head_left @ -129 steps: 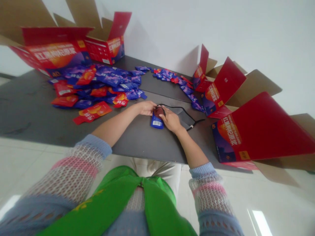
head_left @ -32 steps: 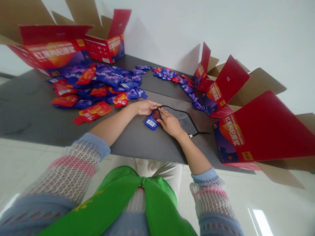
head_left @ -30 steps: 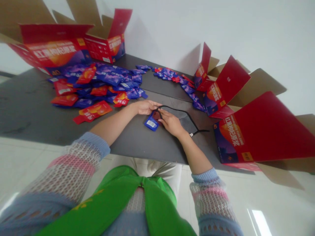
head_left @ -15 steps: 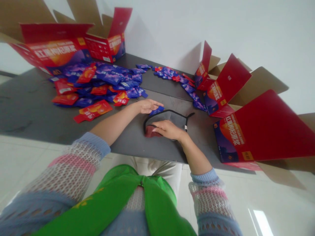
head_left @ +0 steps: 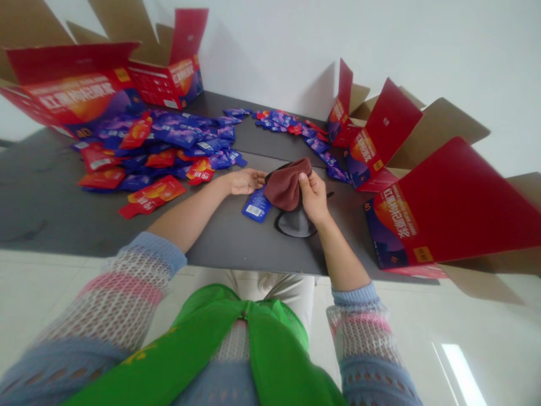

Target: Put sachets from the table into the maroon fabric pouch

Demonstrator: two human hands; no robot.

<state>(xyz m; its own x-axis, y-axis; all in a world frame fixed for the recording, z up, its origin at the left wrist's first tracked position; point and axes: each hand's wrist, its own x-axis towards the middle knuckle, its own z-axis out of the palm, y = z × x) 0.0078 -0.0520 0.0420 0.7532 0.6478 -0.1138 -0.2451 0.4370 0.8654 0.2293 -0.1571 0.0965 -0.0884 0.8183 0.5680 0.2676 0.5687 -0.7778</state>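
Observation:
A maroon cloth piece (head_left: 287,186) with a black edge is held up over the table's near middle. My right hand (head_left: 313,194) grips it at its right side, thumb on top. Below hangs or lies a grey see-through mesh part (head_left: 296,223) with black trim, seemingly joined to the cloth. My left hand (head_left: 245,181) is at the cloth's left black edge, its curled fingertips apparently pinching it. Just under that hand a blue pouch (head_left: 256,205) with a white barcode label lies flat on the table, its upper end partly covered.
A heap of blue and red pouches (head_left: 169,135) lies at left, with a red pouch (head_left: 154,196) in front. More pouches (head_left: 315,144) form a curved row at the back right. Open red cartons (head_left: 448,208) stand along the right, others (head_left: 84,96) at back left. The grey table (head_left: 220,237) ends near my waist.
My right hand has lifted and turned the cloth up and rightward, showing its maroon side. My left hand has curled its fingers and shifted slightly left. More of the blue pouch shows now.

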